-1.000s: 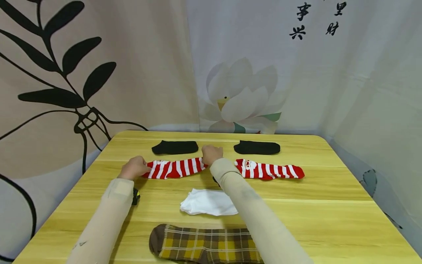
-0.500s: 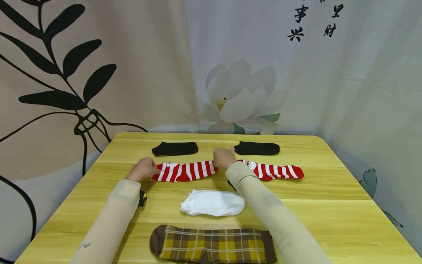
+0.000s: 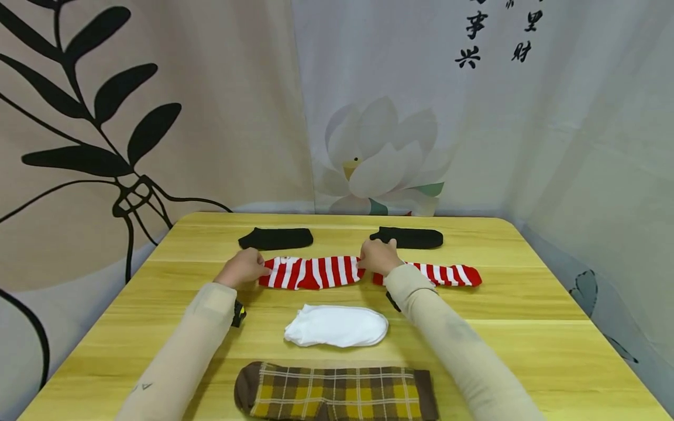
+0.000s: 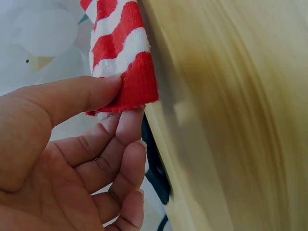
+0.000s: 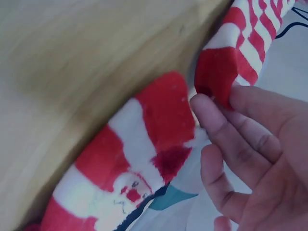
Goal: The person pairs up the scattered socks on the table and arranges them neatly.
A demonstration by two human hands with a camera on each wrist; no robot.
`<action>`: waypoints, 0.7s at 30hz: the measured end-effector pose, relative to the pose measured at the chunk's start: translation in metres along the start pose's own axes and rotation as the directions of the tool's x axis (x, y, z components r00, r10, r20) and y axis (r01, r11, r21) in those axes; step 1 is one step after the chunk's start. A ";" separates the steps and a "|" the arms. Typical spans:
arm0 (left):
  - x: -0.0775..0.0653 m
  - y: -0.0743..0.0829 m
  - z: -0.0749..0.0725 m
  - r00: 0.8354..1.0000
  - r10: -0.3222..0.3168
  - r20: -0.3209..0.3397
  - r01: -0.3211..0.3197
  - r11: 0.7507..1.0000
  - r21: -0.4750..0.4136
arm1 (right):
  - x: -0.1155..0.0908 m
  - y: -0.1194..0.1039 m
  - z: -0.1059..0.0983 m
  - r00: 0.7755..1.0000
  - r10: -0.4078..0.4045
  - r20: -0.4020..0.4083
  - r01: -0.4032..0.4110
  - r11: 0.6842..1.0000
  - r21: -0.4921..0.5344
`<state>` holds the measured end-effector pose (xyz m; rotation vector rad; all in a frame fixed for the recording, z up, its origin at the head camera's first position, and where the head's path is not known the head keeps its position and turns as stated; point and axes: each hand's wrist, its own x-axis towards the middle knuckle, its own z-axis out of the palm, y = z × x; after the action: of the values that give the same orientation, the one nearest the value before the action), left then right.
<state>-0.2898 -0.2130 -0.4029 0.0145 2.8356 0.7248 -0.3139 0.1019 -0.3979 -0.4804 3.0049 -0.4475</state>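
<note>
A red-and-white striped sock (image 3: 315,273) stretches between my two hands in the head view. My left hand (image 3: 243,268) pinches its left end; in the left wrist view the thumb lies over the red cuff of the striped sock (image 4: 120,48) with fingers beneath. My right hand (image 3: 380,256) pinches the other, red end between thumb and fingers, as the right wrist view shows. A second striped sock (image 3: 447,275) with a bearded face (image 5: 132,190) lies on the table just right of that hand, its left part partly hidden by the hand and sleeve.
Two black socks (image 3: 276,238) (image 3: 413,237) lie along the table's far edge. Nearer me are a white sock (image 3: 337,325) and, at the front, a brown and yellow plaid sock (image 3: 337,392). The wooden table (image 3: 526,351) meets a printed curtain (image 3: 253,117) behind.
Both hands have moved to the right, carrying the striped sock along between them. Its right end now comes close to the second striped sock. The other socks stay put.
</note>
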 end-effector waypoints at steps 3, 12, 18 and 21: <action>0.004 0.007 0.003 1.000 0.026 -0.006 -0.026 1.000 0.016 | -0.005 0.008 -0.005 1.000 0.005 -0.008 -0.005 1.000 -0.006; 0.010 0.029 0.014 0.998 0.068 0.007 -0.068 0.998 0.017 | -0.017 0.026 -0.014 0.999 0.043 0.008 -0.043 0.999 0.001; 0.015 0.039 0.023 0.996 0.083 0.012 -0.084 0.996 0.031 | -0.023 0.035 -0.014 0.998 0.059 0.004 -0.060 0.998 0.011; 0.016 0.044 0.026 0.997 0.071 0.015 -0.072 0.997 0.038 | -0.026 0.039 -0.013 0.997 0.072 -0.001 -0.072 0.997 0.023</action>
<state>-0.3021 -0.1615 -0.4078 0.1272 2.8483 0.6817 -0.3022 0.1494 -0.3963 -0.3682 3.0032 -0.4768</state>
